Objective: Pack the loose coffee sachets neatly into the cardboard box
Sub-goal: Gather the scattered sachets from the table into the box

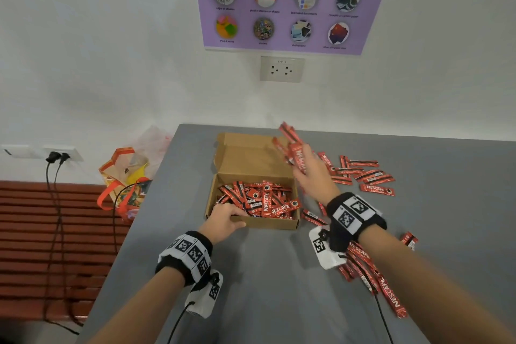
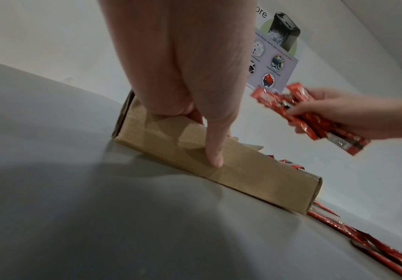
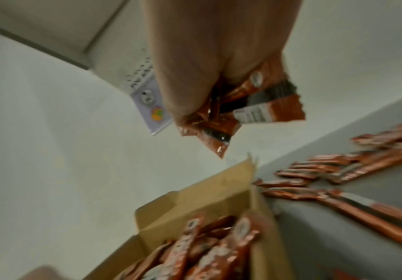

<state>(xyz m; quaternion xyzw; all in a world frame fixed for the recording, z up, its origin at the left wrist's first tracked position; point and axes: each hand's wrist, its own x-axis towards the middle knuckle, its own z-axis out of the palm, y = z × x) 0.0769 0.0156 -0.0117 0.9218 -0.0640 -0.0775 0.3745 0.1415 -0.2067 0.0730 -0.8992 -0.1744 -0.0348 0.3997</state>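
Note:
An open cardboard box [image 1: 275, 223] sits on the grey table [image 1: 265, 274], its lid [image 1: 245, 153] leaning back, with several red coffee sachets [image 1: 262, 198] lying loosely inside. My left hand [image 1: 223, 222] grips the box's near left corner, thumb on the front wall [image 2: 216, 151] and fingers over the rim. My right hand [image 1: 312, 173] holds a bunch of sachets [image 1: 291, 145] in the air just right of the lid; the bunch [image 2: 315, 117] [image 3: 238, 113] sticks out past the fingers. Loose sachets [image 1: 365, 173] lie on the table right of the box.
More sachets [image 1: 371, 274] lie under my right forearm near the table's front right. A wall with a socket [image 1: 282, 68] and a purple poster [image 1: 287, 8] stands behind the table. A colourful bag [image 1: 125, 179] hangs off the table's left edge above a red slatted bench [image 1: 42, 232].

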